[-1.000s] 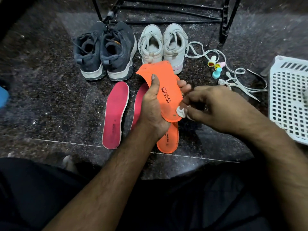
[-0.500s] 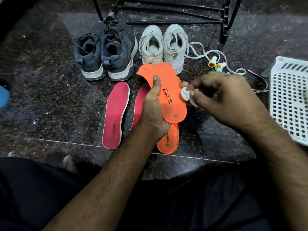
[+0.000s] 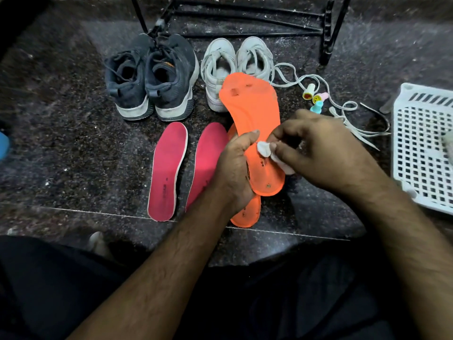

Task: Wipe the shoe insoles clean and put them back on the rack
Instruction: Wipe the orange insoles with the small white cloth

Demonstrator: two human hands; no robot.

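Observation:
My left hand [image 3: 235, 168] grips an orange insole [image 3: 255, 114] at its left edge and holds it above the floor, toe end pointing away. My right hand [image 3: 326, 153] pinches a small white wipe [image 3: 263, 148] and presses it on the middle of that insole. A second orange insole [image 3: 247, 212] lies on the floor beneath, mostly hidden. Two pink insoles [image 3: 168, 170] [image 3: 208, 158] lie side by side to the left. The black metal shoe rack [image 3: 328, 33] stands at the top.
A pair of dark grey sneakers [image 3: 152, 77] and a pair of white sneakers [image 3: 235, 57] stand in front of the rack. Loose white laces [image 3: 348, 111] and small coloured caps [image 3: 316, 98] lie to the right. A white plastic basket [image 3: 424, 148] sits at the right edge.
The held orange insole has turned more upright and shifted right. My right hand has moved down and left, bringing the wipe onto the insole's middle.

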